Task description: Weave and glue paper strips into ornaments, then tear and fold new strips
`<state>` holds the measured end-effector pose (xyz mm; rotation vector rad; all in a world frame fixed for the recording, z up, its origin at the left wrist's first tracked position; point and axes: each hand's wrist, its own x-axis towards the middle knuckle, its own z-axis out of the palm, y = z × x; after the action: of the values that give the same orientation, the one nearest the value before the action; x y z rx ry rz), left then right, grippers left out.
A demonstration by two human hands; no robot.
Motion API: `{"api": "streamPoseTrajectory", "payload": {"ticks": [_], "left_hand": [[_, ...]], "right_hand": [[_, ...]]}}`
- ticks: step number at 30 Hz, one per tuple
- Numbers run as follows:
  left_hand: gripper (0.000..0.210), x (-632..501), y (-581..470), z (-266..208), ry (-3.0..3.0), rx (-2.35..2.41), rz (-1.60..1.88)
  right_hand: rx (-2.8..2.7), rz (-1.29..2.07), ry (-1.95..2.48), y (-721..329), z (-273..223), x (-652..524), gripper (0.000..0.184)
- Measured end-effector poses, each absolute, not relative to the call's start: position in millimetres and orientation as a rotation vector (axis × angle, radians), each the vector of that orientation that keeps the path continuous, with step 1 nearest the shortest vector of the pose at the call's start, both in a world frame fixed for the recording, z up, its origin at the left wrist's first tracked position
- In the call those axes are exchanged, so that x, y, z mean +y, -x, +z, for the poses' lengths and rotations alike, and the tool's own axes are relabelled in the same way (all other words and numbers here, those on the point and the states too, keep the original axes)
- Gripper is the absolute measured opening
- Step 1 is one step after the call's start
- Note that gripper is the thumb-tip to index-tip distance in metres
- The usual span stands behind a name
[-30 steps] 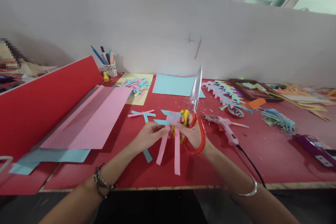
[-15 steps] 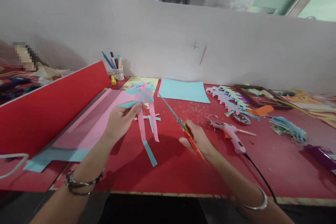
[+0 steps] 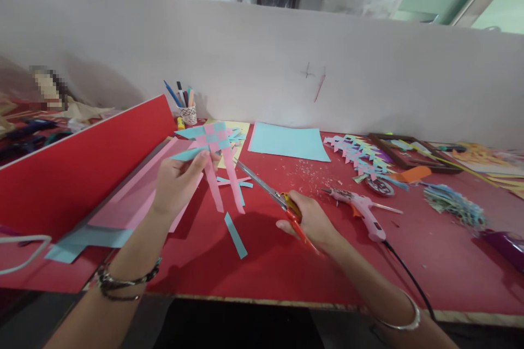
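Observation:
My left hand [image 3: 179, 179] pinches a woven pink-and-blue paper piece [image 3: 215, 135] above the table, with its two long pink strips hanging down. My right hand [image 3: 308, 218] is wrapped round the orange and yellow handles of a pair of scissors [image 3: 265, 185]. The blades point up and left toward the paper's hanging strips, and their tips are close to the right-hand strip. Whether they touch it I cannot tell. Below the woven piece a loose blue strip [image 3: 236, 235] lies on the red table. More pink and blue strips [image 3: 237, 182] lie crossed behind the hanging ones.
A pink glue gun [image 3: 360, 208] with a black cord lies to the right. Blue paper [image 3: 290, 142] lies near the white partition, beside a pen cup [image 3: 188, 114]. Woven paper strips [image 3: 358, 155] rest further right. A red board [image 3: 94, 158] leans over pink sheets at left.
My left hand has moved slightly left with the woven paper, which is raised and turned a little. The scissor tips have shifted left and down.

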<state>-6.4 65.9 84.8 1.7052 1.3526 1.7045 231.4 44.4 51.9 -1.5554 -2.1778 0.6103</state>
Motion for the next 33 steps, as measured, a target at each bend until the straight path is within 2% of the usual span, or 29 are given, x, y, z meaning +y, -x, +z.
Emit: {"api": "streamPoseTrajectory", "payload": {"ticks": [10,33], "left_hand": [[0.025,64.8,1.9,86.8,-1.802,1.379,1.561],[0.028,66.1,-1.6,84.5,-1.750,1.379,1.536]], "right_hand": [[-2.215,0.660,1.543,-231.3,54.1,43.4,0.040],[-2.254,0.649,1.508,-233.3,54.9,44.1,0.039]]}}
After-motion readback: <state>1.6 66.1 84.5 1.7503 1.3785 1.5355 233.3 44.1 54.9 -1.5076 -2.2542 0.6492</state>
